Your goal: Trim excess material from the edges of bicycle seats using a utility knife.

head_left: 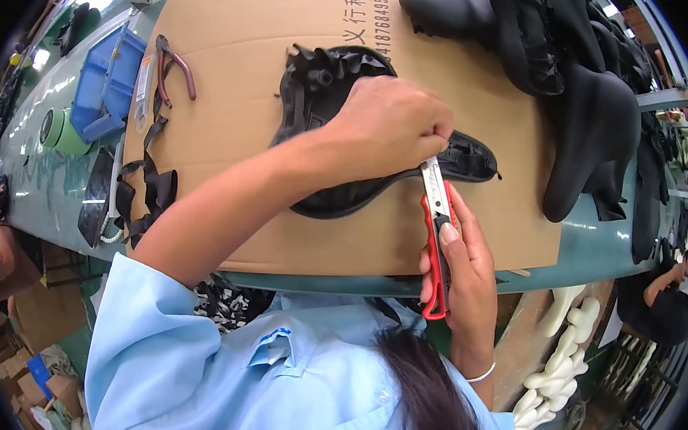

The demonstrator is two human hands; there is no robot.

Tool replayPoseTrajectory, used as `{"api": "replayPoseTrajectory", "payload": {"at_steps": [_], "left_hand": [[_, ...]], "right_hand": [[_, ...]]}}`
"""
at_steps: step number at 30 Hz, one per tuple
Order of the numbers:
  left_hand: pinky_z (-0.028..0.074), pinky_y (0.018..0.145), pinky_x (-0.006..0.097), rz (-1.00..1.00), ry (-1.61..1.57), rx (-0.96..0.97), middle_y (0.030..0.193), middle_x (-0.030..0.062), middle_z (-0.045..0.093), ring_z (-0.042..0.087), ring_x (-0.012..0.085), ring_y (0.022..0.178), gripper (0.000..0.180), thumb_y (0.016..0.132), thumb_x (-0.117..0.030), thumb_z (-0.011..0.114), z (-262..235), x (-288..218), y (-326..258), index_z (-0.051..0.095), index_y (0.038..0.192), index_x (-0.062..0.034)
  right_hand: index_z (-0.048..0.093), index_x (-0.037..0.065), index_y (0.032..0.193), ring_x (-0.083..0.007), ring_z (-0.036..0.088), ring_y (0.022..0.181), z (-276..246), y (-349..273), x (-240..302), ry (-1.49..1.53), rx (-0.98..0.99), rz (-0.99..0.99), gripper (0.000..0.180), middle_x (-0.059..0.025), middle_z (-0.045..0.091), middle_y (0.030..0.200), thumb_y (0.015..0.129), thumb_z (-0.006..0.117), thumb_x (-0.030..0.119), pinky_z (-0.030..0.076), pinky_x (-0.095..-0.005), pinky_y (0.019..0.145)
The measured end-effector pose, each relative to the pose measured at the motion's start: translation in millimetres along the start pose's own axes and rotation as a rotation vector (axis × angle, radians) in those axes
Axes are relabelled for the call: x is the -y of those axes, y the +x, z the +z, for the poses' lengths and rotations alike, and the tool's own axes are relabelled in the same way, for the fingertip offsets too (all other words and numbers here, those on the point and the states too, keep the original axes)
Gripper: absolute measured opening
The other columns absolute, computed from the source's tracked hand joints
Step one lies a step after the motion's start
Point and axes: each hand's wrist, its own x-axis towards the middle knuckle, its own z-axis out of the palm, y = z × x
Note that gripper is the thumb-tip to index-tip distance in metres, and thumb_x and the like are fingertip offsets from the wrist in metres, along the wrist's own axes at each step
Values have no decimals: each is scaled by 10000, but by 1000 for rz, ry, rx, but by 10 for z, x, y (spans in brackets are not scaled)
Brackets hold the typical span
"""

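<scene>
A black bicycle saddle lies underside up on a cardboard sheet, its narrow nose toward the right and ruffled cover edges at its wide end. Across its middle, my left hand is closed, fingers curled and pressed on the saddle by the near edge of the nose; what exactly they pinch is hidden. My right hand wraps round a red utility knife. Its blade is out, pointing away from me, and the tip meets the left fingers at the saddle's edge.
Diagonal cutters with dark red handles lie at the cardboard's left, above black trimmed strips. Beyond them are a blue bin and a green round container. Black saddles pile up at the right. White pieces lie lower right.
</scene>
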Motion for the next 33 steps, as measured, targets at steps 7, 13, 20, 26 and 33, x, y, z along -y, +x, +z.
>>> {"api": "replayPoseTrajectory", "payload": {"at_steps": [7,13,20,26,33], "left_hand": [[470,710,296,82,-73,159,787,87,647,617,174,753,152,812,-186,679,-201,180,141,675,840,-36],[435,716,212,-32,-849,38,825,-14,623,558,56,774,199,874,-191,667,-285,258,111,639,929,-1],[448,877,302,300,94,-203,937,78,626,584,171,930,172,841,-177,662,-797,485,27,629,901,-19],[468,830,346,-340,-153,-552,972,133,639,614,262,924,185,854,-163,606,-489,180,-842,589,872,20],[489,755,382,-506,-702,-529,955,170,601,626,299,855,104,899,-89,580,-215,-749,-1139,536,921,2]], "right_hand": [[359,52,1445,-86,478,443,130,61,216,3,120,126,475,-56,546,713,1002,423,211,436,-213,432],[348,27,1445,-93,497,476,287,-141,399,-270,204,86,487,-57,540,749,994,434,190,437,-220,442],[398,-15,1362,-111,586,646,33,-161,37,-48,188,-53,531,-159,624,1101,908,589,183,508,-222,552],[433,39,1279,-108,595,848,316,482,-222,-177,-88,-468,461,-65,574,1071,901,659,175,493,-250,756],[552,34,1172,-83,587,805,122,873,295,-383,259,-471,367,-29,643,942,827,670,84,469,-221,716]]}}
